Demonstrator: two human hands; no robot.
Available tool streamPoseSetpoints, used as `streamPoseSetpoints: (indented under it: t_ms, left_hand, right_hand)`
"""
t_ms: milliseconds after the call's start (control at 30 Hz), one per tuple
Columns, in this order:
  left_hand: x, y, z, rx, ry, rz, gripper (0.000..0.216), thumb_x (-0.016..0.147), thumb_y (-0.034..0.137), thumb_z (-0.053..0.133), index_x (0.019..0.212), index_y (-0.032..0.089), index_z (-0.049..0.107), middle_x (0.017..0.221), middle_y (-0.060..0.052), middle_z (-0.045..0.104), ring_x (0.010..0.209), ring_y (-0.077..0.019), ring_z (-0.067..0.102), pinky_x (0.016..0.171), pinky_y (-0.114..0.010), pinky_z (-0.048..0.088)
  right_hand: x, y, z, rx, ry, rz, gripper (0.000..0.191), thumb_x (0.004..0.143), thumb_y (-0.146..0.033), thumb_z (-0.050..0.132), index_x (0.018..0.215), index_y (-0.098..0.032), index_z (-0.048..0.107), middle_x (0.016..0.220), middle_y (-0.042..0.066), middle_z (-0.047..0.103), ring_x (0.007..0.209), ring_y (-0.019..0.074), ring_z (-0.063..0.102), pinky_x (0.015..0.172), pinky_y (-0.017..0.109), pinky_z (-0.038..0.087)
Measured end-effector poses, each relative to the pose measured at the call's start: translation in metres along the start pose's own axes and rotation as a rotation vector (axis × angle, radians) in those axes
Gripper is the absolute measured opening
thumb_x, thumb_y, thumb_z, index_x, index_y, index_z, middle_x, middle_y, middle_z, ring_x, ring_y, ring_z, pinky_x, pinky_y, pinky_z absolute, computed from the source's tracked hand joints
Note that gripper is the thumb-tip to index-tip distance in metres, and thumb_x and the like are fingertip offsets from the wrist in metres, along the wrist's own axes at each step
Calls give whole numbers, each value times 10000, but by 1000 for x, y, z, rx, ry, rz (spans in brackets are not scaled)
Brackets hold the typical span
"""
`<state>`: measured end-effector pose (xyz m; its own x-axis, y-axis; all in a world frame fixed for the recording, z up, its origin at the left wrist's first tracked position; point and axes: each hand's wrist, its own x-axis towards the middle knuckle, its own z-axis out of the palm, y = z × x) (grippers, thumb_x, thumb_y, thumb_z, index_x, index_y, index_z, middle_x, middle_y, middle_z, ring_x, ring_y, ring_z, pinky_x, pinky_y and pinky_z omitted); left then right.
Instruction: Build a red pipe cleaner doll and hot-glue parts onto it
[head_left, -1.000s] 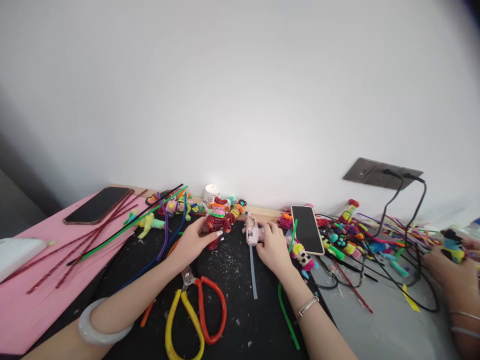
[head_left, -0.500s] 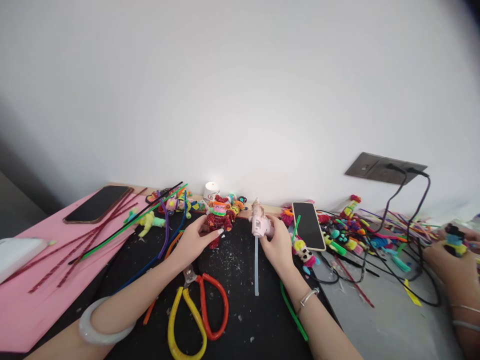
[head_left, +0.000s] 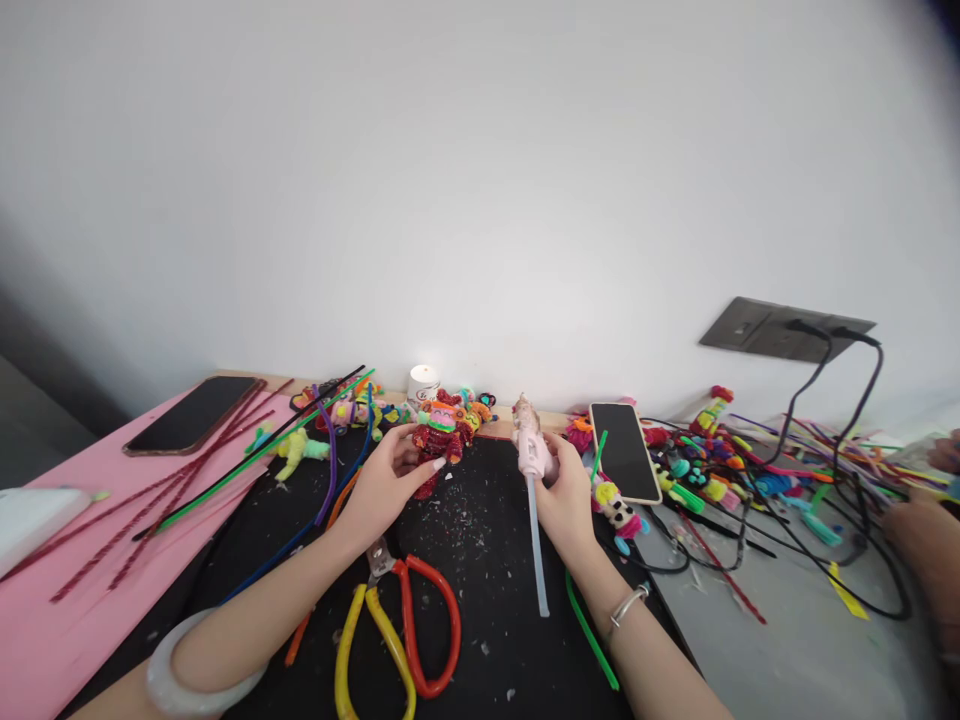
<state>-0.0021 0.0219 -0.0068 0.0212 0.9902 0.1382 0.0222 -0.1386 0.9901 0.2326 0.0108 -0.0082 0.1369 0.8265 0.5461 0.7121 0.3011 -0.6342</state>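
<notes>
My left hand [head_left: 397, 475] is closed round a small red glittery pipe-cleaner doll [head_left: 439, 440] with orange, green and pink bands at its top. Its lower part hangs beside my thumb. To the right, my right hand [head_left: 566, 490] grips a pale pink hot glue gun [head_left: 531, 450], nozzle pointing up and away from me. A long translucent glue stick [head_left: 538, 560] sticks out of the gun's back end toward me. Doll and gun are apart. Below my left hand lie scissors [head_left: 382, 565] with one yellow and one red handle, on the black mat [head_left: 480, 610].
A dark phone [head_left: 191, 415] and red pipe cleaners rest on pink board [head_left: 82, 500] at left. A white paper cup [head_left: 424, 382] stands by the wall. At right are another phone [head_left: 626, 452], pipe-cleaner figures, black cables [head_left: 840, 480] and a co-worker's hand [head_left: 926, 530].
My right hand and the glue gun have shifted slightly right, and the glue stick slants more. My left hand still holds the doll. The co-worker's hand no longer shows the dark-and-yellow figure.
</notes>
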Motion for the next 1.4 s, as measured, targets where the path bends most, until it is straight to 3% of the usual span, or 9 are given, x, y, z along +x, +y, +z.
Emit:
streamPoseSetpoints:
  t_ms: [267, 533, 933, 1167, 1400]
  left_hand:
    - [1, 2, 0, -54, -20, -22, 460, 737, 332, 698, 1079, 210, 415, 1057, -99, 706, 1010, -243, 664, 924, -434, 482]
    - [4, -5, 0, -70, 2, -34, 505, 696, 324, 728, 1077, 210, 418, 1021, -90, 706, 953, -244, 682, 881, -430, 509]
    - [-2, 3, 0, -9, -6, -33, 624, 774, 361, 663, 1289, 200, 348, 947, -62, 669, 922, -229, 665, 860, -393, 503]
    - [-10, 6, 3, 137, -153, 80, 597, 845, 338, 568, 1355, 209, 285, 985, -69, 682, 946, -226, 652, 896, -391, 471]
    - [-13, 7, 3, 373, -288, 136, 612, 871, 275, 503, 1402, 201, 208, 937, -44, 688, 837, -203, 634, 823, -363, 464]
  right_hand:
    - [-1, -2, -2, 6, -27, 38, 390, 755, -193, 556, 1143, -166, 537, 1070, 112, 616, 944, 247, 590, 824, 384, 473]
    - [-1, 0, -3, -12, -2, 49, 365, 758, -233, 554, 1116, -160, 551, 1007, 115, 636, 915, 260, 598, 791, 400, 482]
    - [-2, -2, -4, 42, 3, 53, 380, 736, -245, 577, 1103, -149, 561, 1019, 122, 649, 916, 261, 611, 802, 389, 489]
    - [-2, -6, -6, 95, 60, 96, 375, 718, -220, 556, 1084, -140, 570, 1000, 115, 649, 872, 244, 608, 780, 370, 492]
    - [-1, 0, -5, 51, 149, 111, 361, 709, -222, 518, 1055, -136, 572, 972, 114, 646, 841, 254, 596, 773, 397, 475]
